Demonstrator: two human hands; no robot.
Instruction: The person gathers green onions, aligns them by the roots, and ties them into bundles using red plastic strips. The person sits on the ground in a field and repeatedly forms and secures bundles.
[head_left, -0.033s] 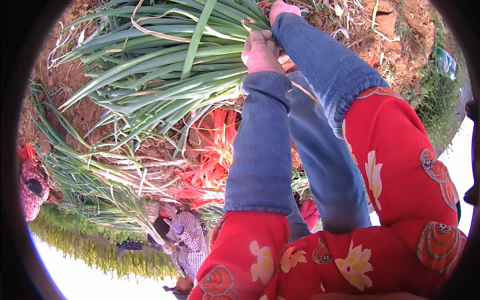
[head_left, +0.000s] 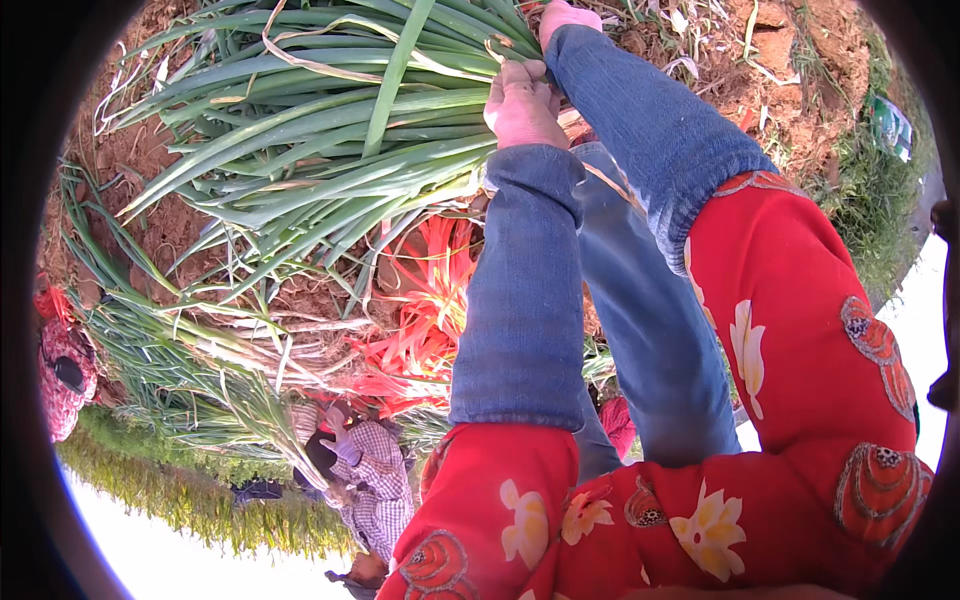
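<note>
– What do we enter under hands?
– Two: one left hand (head_left: pixel 525 105), fingers curled in at the bunch of long green leaves (head_left: pixel 340 115); one right hand (head_left: pixel 570 20), cut by the upper edge. What either grips, we cannot tell
– And stock?
– We count one such bunch, upper left; below it, one heap of red strips (head_left: pixel 430 310)

Farm field: reddish soil (head_left: pixel 160 225), green onions (head_left: pixel 330 130), grass (head_left: pixel 865 205).

Loud red flowery top (head_left: pixel 800 390) plus blue jeans (head_left: pixel 655 330)
Blue oversleeves (head_left: pixel 515 300) right behind the grip, cream flowers (head_left: pixel 708 530) and orangey swirls (head_left: pixel 880 495) further back.
</note>
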